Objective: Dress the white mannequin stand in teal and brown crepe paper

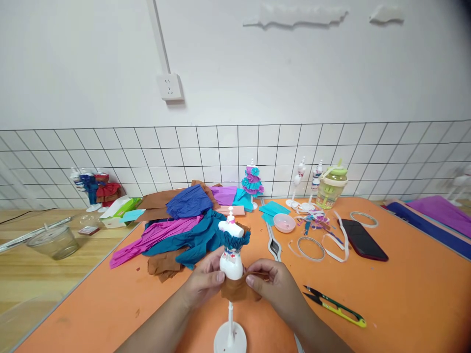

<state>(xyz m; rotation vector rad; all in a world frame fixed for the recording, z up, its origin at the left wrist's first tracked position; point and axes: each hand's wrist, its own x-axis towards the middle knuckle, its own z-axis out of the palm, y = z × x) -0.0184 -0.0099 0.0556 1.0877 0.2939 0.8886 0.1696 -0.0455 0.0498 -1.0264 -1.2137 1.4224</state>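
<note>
A small white dress-form mannequin (231, 267) stands upright on a round white base (230, 339) in front of me. A ruffled teal strip (234, 241) circles its upper chest. Around the bottom of its body hangs a piece of brown crepe paper (232, 290). My left hand (206, 278) grips the mannequin's left side, thumb in front and fingers partly hidden behind it. On the other side, my right hand (270, 284) pinches the brown crepe paper between thumb and fingers. Thread snips (333, 306) with yellow-green handles lie right of my right hand.
Crumpled crepe paper in blue (189, 201), pink (156, 240) and teal lies behind left. A decorated mannequin (252, 184) stands by the tiled wall. Farther right are a pink bowl (284, 223), tape rings (311, 248), a phone (362, 239) and a green-lidded bottle (332, 186).
</note>
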